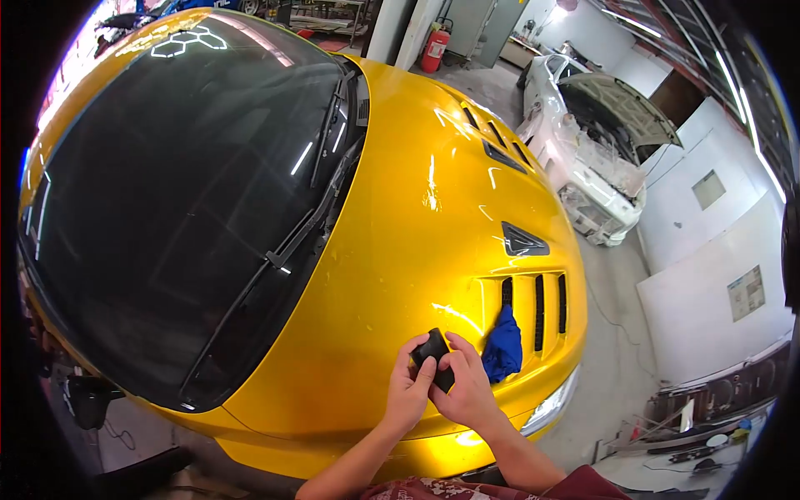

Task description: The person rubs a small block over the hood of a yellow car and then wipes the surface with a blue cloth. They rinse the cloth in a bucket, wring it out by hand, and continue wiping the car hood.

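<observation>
Both of my hands are together above the yellow car hood point(392, 275), near its side edge. A small black block-like object point(432, 346) is between them; its exact kind cannot be made out. My left hand point(408, 390) grips it from the left, with the thumb laid across its face. From the right, my right hand point(467, 390) has its fingers curled round the lower part. Just to the right of my right hand, a crumpled blue cloth point(503, 348) lies on the hood beside the black vent slots point(539, 312).
The dark windshield point(183, 183) with its wiper point(283, 250) fills the left. A side mirror point(90, 400) juts out at lower left. Beyond the hood stands a white car point(583, 158) with its hood raised. A red fire extinguisher point(434, 50) is at the back, and parts lie at lower right.
</observation>
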`<state>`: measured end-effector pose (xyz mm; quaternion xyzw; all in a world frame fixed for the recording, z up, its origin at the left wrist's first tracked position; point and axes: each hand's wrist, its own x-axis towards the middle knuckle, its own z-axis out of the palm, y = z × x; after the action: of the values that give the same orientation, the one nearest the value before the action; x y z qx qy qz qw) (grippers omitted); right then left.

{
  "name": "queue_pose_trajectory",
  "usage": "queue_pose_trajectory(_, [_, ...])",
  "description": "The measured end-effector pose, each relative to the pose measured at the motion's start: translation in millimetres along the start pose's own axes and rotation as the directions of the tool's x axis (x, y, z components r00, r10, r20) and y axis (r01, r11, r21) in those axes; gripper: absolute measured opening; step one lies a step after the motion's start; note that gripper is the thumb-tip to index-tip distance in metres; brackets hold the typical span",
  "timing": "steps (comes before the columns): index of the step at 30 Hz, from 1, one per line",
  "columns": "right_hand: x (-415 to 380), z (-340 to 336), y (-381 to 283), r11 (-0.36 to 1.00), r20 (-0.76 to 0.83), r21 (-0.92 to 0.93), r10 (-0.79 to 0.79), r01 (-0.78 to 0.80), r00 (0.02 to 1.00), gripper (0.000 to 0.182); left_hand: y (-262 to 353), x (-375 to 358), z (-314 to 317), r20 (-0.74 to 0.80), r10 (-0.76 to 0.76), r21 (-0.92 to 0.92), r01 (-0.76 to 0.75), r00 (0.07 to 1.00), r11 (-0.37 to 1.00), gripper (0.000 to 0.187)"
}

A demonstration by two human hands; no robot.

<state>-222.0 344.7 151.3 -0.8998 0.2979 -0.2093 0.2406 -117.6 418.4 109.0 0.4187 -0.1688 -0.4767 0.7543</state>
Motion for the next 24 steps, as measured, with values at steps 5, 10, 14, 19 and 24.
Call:
queue_pose_trajectory(5, [30,-10,-8,0.985,0.092,0.017,0.169,-0.171,0.981,0.041,-3,25,5,0.040,-0.015,-0.095,0.018,0.999,0.995,0.039])
queue_pose_trajectory(10, [60,-3,16,0.984,-0.031,-0.163,-0.073,0.067,0.997,0.039,-11,62,0,0.061,0.028,-0.076,-0.023,0.998,0.997,0.040])
queue_pose_trajectory(14, [90,3,21,0.946,-0.009,-0.291,-0.152,0.143,0.988,0.049,7,95,-1,-0.020,0.016,-0.125,-0.019,1.000,0.992,0.041])
queue_pose_trajectory(19, [122,20,46,0.906,-0.038,-0.372,-0.234,0.204,0.971,0.056,0,138,-18,0.053,0.021,0.051,-0.023,0.998,0.998,0.042])
queue_pose_trajectory(24, [151,34,64,0.905,-0.027,-0.368,-0.241,0.214,0.970,0.055,-4,172,-28,0.065,0.104,0.005,-0.104,0.993,0.995,0.040])
